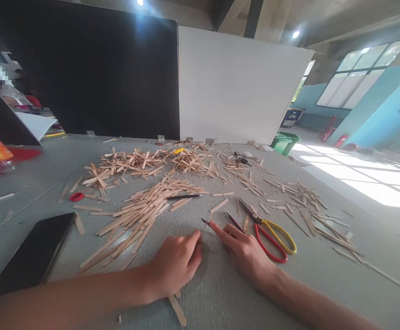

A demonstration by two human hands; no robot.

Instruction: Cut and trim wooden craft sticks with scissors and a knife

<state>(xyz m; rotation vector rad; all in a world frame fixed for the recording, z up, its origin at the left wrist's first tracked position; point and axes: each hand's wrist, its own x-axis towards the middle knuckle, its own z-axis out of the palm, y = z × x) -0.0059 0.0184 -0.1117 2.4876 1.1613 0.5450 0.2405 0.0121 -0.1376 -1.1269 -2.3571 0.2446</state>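
My left hand (181,261) rests on the grey table with its fingers closed. A thin wooden sliver (206,223) stands at its fingertips; the grip itself is partly hidden. Just right of it, my right hand (246,252) has its fingers bent together, index finger forward. A small dark pointed tip (205,221) shows beyond that finger; the rest is hidden. Another slim dark pointed tool (234,222) lies beside the right knuckles. Scissors (263,223) with one red and one yellow handle lie open past the right hand. A craft stick (177,311) pokes out below the left wrist.
A fanned pile of craft sticks (141,215) and a black pen (183,197) lie ahead. Broken sticks (131,160) are heaped behind. A black phone-like slab (31,256) and red tape ring (76,196) are at left. Black (117,78) and white panels (237,87) stand behind.
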